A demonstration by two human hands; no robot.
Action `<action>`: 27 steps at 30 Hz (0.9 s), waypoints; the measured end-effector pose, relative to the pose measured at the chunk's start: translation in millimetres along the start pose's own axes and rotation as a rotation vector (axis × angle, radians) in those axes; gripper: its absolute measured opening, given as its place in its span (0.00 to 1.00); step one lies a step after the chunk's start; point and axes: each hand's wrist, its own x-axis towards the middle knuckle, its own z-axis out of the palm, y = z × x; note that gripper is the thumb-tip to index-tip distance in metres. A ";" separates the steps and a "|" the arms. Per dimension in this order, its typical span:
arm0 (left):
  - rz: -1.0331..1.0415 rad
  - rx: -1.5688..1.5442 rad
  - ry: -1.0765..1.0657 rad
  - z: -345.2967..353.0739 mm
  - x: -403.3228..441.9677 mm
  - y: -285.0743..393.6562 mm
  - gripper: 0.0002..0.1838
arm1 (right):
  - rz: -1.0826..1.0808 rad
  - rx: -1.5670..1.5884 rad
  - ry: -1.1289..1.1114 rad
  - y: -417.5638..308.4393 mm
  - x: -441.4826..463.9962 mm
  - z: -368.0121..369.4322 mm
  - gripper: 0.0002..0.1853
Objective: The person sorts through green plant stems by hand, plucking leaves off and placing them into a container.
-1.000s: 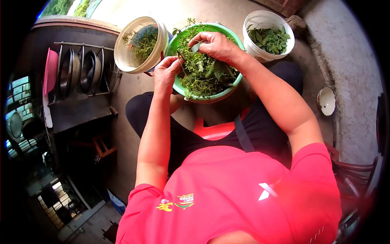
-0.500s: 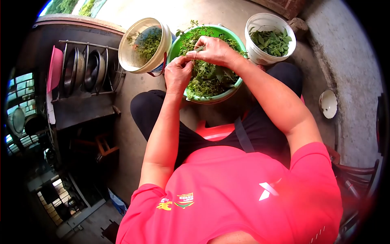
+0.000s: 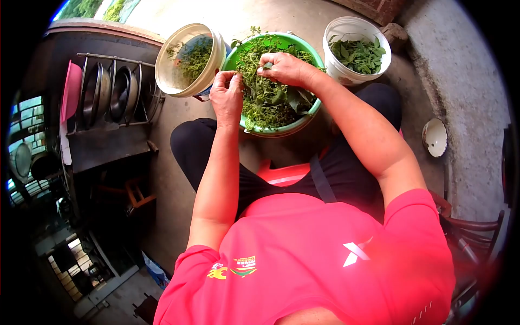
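Observation:
A green basin [image 3: 311,115] between my knees is heaped with leafy green sprigs [image 3: 271,111], many with small buds or seed clusters. My right hand [image 3: 288,69] is above the heap, its fingers closed on a green leaf [image 3: 267,66]. My left hand [image 3: 226,98] is at the basin's left rim with thumb and fingertips pinched together; whatever lies between them is too small to make out. To the left, a tilted white bucket [image 3: 174,81] contains budded sprigs [image 3: 196,59]. On the right, another white bucket [image 3: 337,71] contains loose green leaves [image 3: 357,56].
A red plastic stool [image 3: 284,176] shows beneath me. On the left, a rack holds metal pans [image 3: 96,96] beside a pink basin [image 3: 71,91]. A white enamel bowl [image 3: 435,137] is near the wall at right, with a dark chair [image 3: 476,230] further down.
My hands have moved apart: the left shifted left and slightly down, away from the right. The leaf stays in my right fingers. The whole view has shifted slightly.

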 end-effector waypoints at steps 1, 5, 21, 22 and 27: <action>-0.001 -0.067 0.001 0.0 -0.7 2.0 0.06 | -0.002 0.000 -0.002 -1.1 -0.3 -0.5 0.12; -0.066 -0.119 -0.023 0.7 -4.8 10.9 0.07 | 0.075 0.102 -0.039 -4.0 -0.5 -2.2 0.10; -0.054 -0.145 -0.056 5.9 -9.5 3.5 0.04 | 0.162 0.111 0.027 -2.7 1.1 2.7 0.15; -0.089 -0.159 -0.080 6.3 -10.3 3.0 0.04 | 0.169 0.070 0.053 -0.4 2.1 5.6 0.15; -0.140 -0.202 -0.108 7.8 -10.1 -4.9 0.04 | 0.035 -0.254 0.284 13.9 9.7 14.0 0.14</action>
